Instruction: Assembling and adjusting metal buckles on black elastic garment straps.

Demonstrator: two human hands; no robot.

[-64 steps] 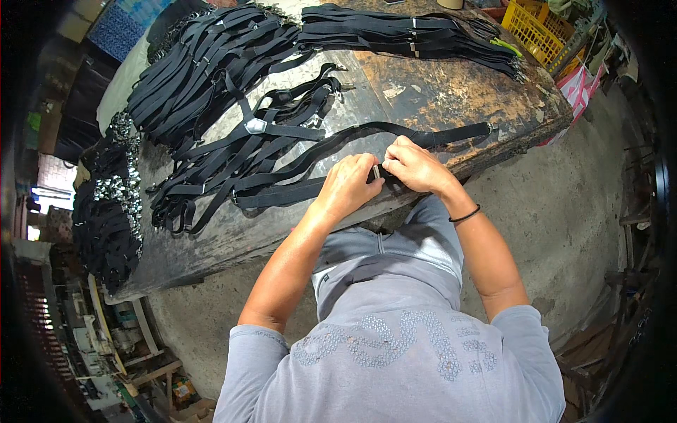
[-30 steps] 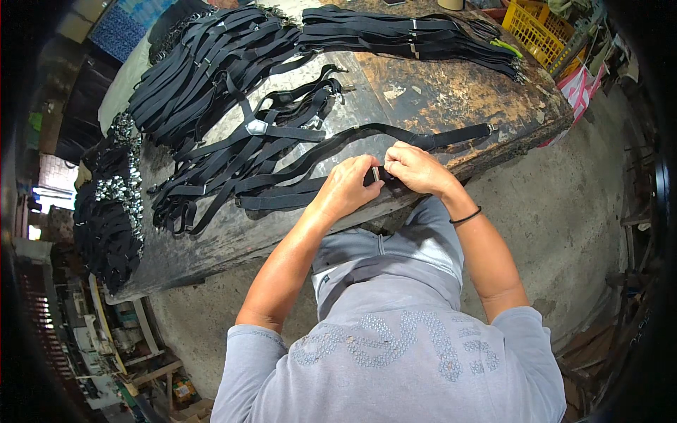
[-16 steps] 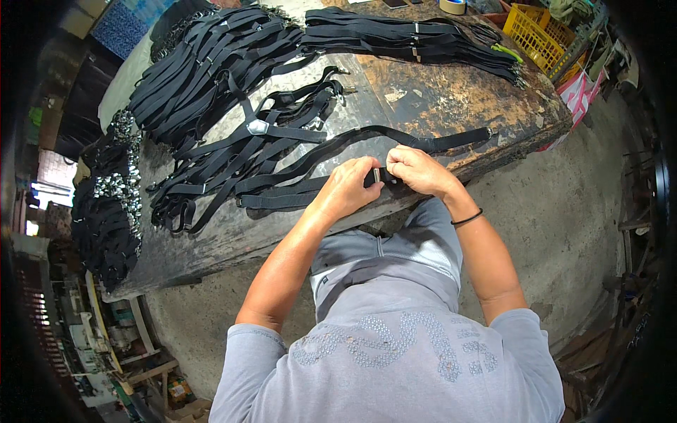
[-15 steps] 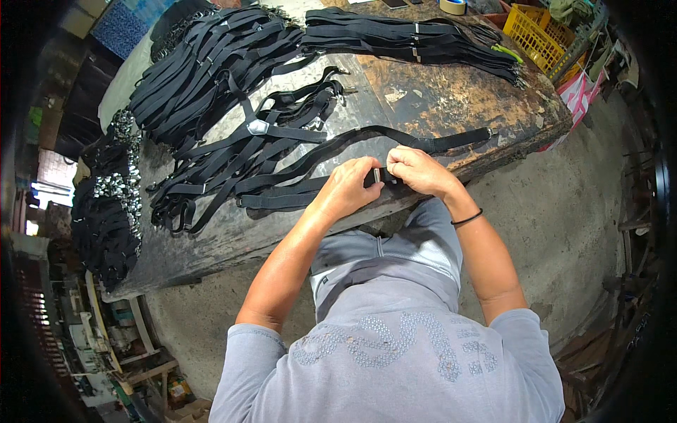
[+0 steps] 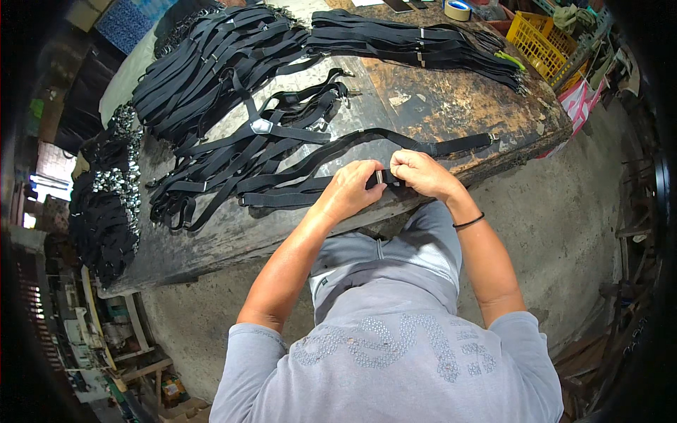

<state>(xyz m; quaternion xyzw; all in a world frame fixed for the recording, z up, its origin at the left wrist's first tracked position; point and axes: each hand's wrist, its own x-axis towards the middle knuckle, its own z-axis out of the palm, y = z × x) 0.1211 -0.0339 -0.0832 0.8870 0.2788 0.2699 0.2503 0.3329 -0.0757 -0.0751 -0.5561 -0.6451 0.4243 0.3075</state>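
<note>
A pair of black elastic suspenders (image 5: 289,197) lies along the near edge of the table, one end between my two hands. My left hand (image 5: 350,189) pinches the strap beside a metal slide buckle (image 5: 379,177), thumb and forefinger around it. Close by on the right, my right hand (image 5: 423,173) is closed on the strap, its fingertips curled in; the strap's tip is hidden there. Just beyond the hands, another strap runs right and ends in a metal clip (image 5: 493,139). A silvery joining piece (image 5: 261,127) sits where straps cross, left of centre.
Heaps of black suspenders (image 5: 204,77) cover the far left of the worn table (image 5: 451,99). A neat bundle (image 5: 395,39) lies at the back. Straps with shiny clips (image 5: 116,183) hang over the left edge. A tape roll (image 5: 457,9) and a yellow crate (image 5: 539,42) are at far right.
My hands stay on the strap at the slide buckle, with only a slight shift of the fingers. The whole view has moved a little; the suspenders lie as before.
</note>
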